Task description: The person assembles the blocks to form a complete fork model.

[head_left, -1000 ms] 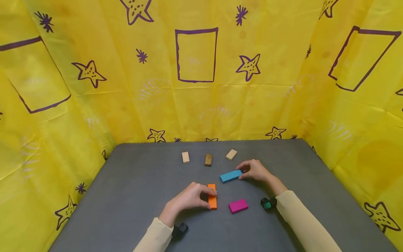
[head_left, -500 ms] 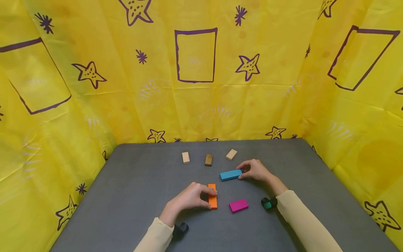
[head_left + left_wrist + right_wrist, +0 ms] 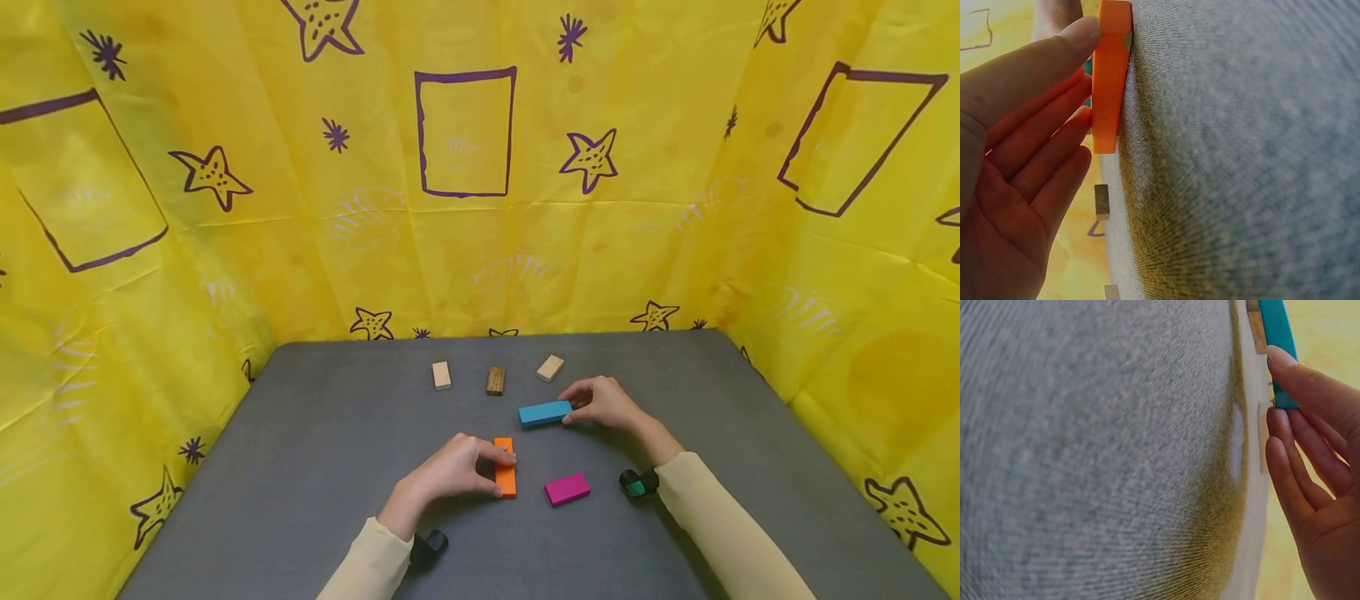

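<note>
My left hand (image 3: 450, 471) holds an orange rectangular block (image 3: 506, 482) flat on the grey table, thumb at its near end and fingers over its top. The left wrist view shows the thumb against this orange block (image 3: 1109, 94), the other fingers partly behind it. Farther right, my right hand (image 3: 609, 407) pinches the right end of a blue block (image 3: 540, 414), which seems slightly raised off the table. Thumb and fingertips meet at the end of the blue block (image 3: 1280, 337) in the right wrist view. A magenta block (image 3: 567, 489) lies between the two forearms, untouched.
Three small wooden blocks lie in a loose row behind: a pale one (image 3: 442, 375), a dark brown one (image 3: 496, 381) and another pale one (image 3: 550, 367). A yellow patterned curtain (image 3: 465, 250) surrounds the back and sides of the grey table (image 3: 337, 433).
The right hand has shifted slightly left with the blue block, which has turned a little and lies more nearly level across the view. The left hand and orange block stay put.
</note>
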{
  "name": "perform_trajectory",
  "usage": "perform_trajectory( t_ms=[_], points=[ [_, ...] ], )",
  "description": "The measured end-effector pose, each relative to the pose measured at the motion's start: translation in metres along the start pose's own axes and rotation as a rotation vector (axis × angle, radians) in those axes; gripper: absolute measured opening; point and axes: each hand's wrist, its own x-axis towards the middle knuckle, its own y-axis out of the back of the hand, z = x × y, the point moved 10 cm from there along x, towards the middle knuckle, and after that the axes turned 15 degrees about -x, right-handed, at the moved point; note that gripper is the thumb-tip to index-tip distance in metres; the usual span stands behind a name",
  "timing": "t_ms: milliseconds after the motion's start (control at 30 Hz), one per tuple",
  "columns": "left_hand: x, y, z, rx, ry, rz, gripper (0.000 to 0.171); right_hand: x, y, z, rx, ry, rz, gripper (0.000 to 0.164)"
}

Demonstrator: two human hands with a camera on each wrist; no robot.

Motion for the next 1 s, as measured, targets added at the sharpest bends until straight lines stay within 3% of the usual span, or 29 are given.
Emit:
perform_trajectory(
  t_ms=[1000],
  points=[
    [-0.001, 0.0, -0.002, -0.001, 0.006, -0.005, 0.044, 0.006, 0.003, -0.034, -0.009, 0.074, -0.022, 0.036]
  ],
)
